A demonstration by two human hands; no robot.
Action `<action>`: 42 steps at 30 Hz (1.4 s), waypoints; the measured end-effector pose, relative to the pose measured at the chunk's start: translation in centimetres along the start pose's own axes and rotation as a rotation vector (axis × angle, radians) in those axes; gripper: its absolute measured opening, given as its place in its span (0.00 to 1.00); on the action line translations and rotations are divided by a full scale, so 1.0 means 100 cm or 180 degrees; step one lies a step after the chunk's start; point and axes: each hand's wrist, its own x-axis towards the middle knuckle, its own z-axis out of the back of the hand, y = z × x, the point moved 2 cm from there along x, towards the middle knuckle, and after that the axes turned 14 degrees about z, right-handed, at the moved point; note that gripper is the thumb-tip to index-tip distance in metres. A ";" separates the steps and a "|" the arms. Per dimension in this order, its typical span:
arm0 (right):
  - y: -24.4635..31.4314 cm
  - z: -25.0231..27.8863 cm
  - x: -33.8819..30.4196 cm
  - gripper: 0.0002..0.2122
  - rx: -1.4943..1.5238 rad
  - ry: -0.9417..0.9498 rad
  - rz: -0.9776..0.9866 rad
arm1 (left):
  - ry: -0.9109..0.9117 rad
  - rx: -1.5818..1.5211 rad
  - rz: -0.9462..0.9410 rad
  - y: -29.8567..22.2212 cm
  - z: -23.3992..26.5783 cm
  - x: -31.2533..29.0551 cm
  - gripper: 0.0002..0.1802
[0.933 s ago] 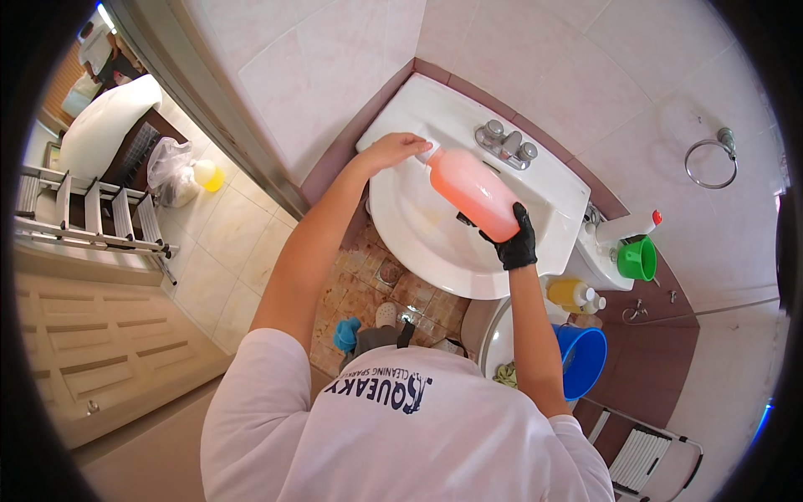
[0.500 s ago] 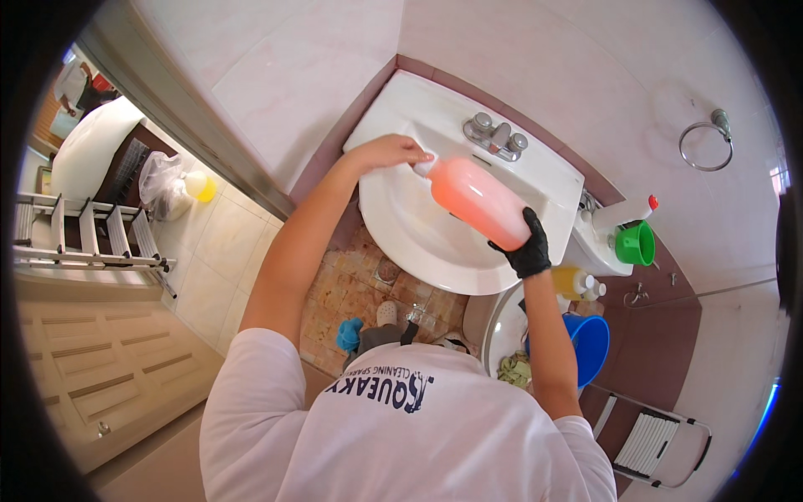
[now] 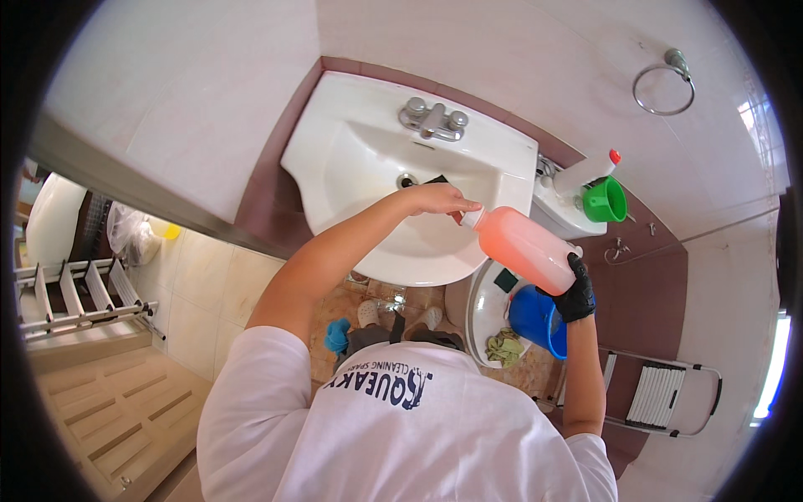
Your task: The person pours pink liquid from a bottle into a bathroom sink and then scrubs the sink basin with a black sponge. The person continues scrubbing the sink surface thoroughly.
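A large bottle of pink liquid (image 3: 525, 244) is tilted between my hands, over the sink's right front edge and the toilet. My bare left hand (image 3: 442, 201) is closed with its fingertips on the white cap (image 3: 473, 218) at the bottle's neck. At the other end, my right hand (image 3: 575, 293), in a black glove, grips the base. Beneath my left hand lies the white sink (image 3: 351, 159). A dark pad (image 3: 437, 179) rests in its bowl beside the drain, partly covered by my left hand.
A two-handle faucet (image 3: 432, 121) stands at the sink's back. On the toilet tank (image 3: 562, 202) are a green dipper (image 3: 604, 199) and a white bottle with a red cap (image 3: 585, 172). A green cloth (image 3: 504, 348) lies on the toilet, near a blue bucket (image 3: 535, 316). A folded stool (image 3: 657, 395) leans right.
Both hands have carried the bottle right and toward me, away from above the bowl. The view has shifted right. The dark pad in the sink now shows.
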 end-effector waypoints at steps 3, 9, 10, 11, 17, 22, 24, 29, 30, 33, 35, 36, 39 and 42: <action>0.011 0.016 0.001 0.25 -0.0156 -0.0172 0.0289 | 0.0129 -0.0118 -0.0308 -0.027 -0.011 0.020 0.37; 0.013 0.070 0.036 0.26 0.0121 -0.0029 0.0167 | -0.0067 0.0168 -0.0585 -0.075 -0.012 0.066 0.36; 0.010 0.081 0.045 0.26 0.0183 -0.0047 0.0156 | -0.0110 0.0209 -0.0536 -0.086 -0.011 0.070 0.35; 0.009 0.082 0.052 0.26 0.0246 -0.0044 0.0124 | -0.0218 0.0175 -0.0514 -0.092 -0.009 0.075 0.34; 0.009 0.092 0.110 0.28 0.0521 0.0124 0.0094 | -0.0800 0.0197 -0.0470 -0.120 0.012 0.122 0.31; 0.012 0.080 0.154 0.26 0.0352 0.0011 0.0055 | -0.1340 0.0116 -0.0518 -0.129 0.040 0.160 0.28; 0.014 0.072 0.170 0.24 0.0230 -0.0114 0.0052 | -0.1509 0.0117 -0.0601 -0.137 0.050 0.170 0.26; 0.011 0.020 0.194 0.24 0.0065 -0.0091 0.0100 | -0.2015 0.0256 -0.0653 -0.124 0.090 0.173 0.25; 0.013 0.017 0.198 0.24 0.0039 -0.0102 0.0105 | -0.2016 0.0222 -0.0667 -0.126 0.093 0.169 0.25; 0.015 0.015 0.197 0.24 0.0042 -0.0141 0.0044 | -0.2025 0.0412 -0.0533 -0.137 0.095 0.147 0.24; 0.017 0.017 0.191 0.24 0.0089 -0.0043 0.0002 | -0.1884 0.0397 -0.0422 -0.139 0.089 0.129 0.24; 0.017 0.020 0.186 0.24 0.0120 0.0082 -0.0026 | -0.1749 0.0259 -0.0367 -0.136 0.085 0.122 0.24; 0.018 0.029 0.159 0.24 0.0133 0.0281 -0.0077 | -0.1518 0.0234 -0.0236 -0.126 0.064 0.101 0.24; 0.023 0.042 0.131 0.25 0.0310 0.0507 -0.0242 | -0.1358 0.0037 -0.0378 -0.102 0.031 0.082 0.24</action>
